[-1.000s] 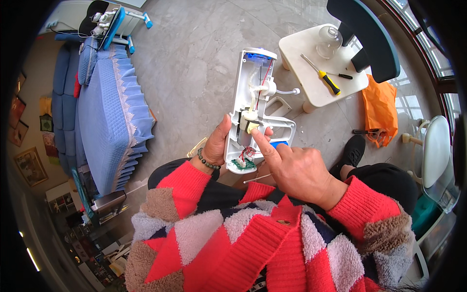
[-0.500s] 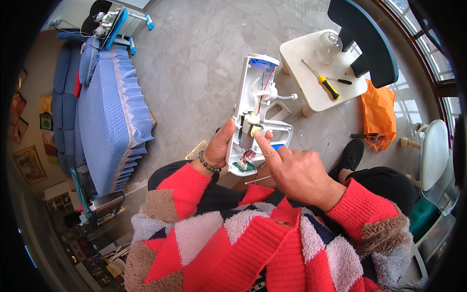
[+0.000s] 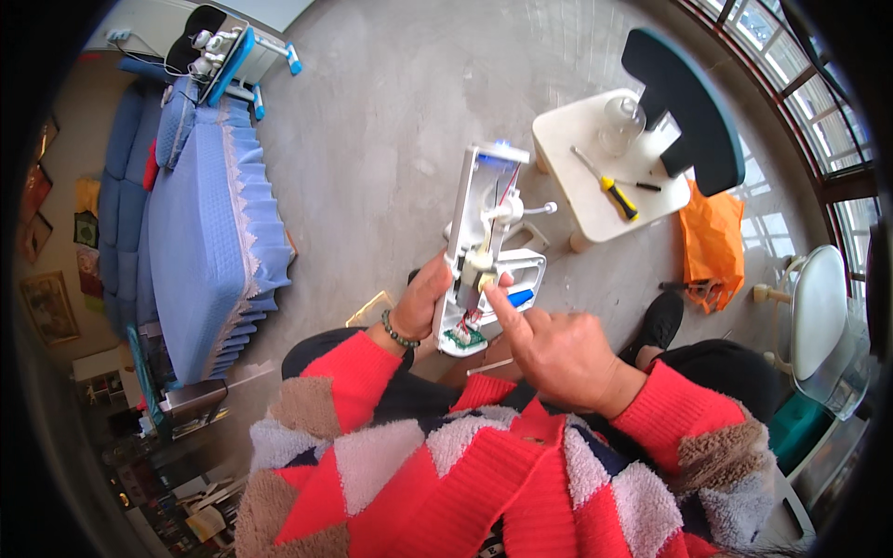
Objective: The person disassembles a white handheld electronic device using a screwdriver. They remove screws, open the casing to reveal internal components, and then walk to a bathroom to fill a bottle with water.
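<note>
Left hand [image 3: 423, 299] grips the opened white device [image 3: 484, 246] upright at its lower end, long axis pointing away; right hand [image 3: 558, 349], index finger extended, touches its exposed lower innards from the right.

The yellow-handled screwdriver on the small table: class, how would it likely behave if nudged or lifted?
The screwdriver looks rigid, with a rounded handle, so it would probably roll on the flat table. It seems slim, likely light.
</note>
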Demonstrator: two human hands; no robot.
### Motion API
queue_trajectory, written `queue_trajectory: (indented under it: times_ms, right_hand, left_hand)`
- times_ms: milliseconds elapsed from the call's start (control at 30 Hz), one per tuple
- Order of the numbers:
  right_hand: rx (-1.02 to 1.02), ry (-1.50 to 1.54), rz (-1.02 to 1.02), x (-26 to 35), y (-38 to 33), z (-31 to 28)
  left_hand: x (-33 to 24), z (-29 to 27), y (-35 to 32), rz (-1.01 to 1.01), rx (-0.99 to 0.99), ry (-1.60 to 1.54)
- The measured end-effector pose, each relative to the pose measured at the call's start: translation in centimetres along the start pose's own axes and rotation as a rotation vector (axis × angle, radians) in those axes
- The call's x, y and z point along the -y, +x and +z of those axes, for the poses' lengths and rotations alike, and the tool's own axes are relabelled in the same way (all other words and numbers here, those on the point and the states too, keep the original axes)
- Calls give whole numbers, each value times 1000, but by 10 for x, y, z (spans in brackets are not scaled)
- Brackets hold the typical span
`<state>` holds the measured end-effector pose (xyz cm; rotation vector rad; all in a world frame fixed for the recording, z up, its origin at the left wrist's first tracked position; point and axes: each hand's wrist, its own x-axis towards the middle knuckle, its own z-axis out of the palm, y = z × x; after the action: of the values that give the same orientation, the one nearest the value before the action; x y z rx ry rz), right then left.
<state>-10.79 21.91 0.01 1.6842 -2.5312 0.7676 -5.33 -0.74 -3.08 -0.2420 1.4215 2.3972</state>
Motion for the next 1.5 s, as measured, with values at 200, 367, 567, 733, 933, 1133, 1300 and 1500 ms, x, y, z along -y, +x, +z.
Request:
queue_trajectory:
  times_ms: [200, 367, 567, 733, 933, 1133, 1300, 1500]
  right_hand:
    - [13, 0, -75, 3, -5, -10]
    - [10, -16, -90, 4, -7, -10]
    - [16, 67, -2, 1, -4, -7]
    - [-1, 71, 113, -8, 1, -5]
    - [-10, 115, 179, -15, 2, -3]
    - [-110, 620, 416, -27, 13, 5]
    - [-210, 1346, 914, -39, 29, 8]
    - [-420, 1304, 961, -42, 48, 19]
  left_hand:
    - [-13, -1, 0, 142, 27, 187]
    - [-12, -4, -2, 235, 66, 217]
    - [-12, -2, -3, 165, -47, 205]
    - [-7, 4, -6, -95, -153, -164]
    - [-6, 3, -9, -190, -141, -271]
    - [-6, 3, -10, -161, -105, -102]
    - [-3, 10, -7, -212, -82, -137]
    - [-5, 17, -4, -213, -74, -63]
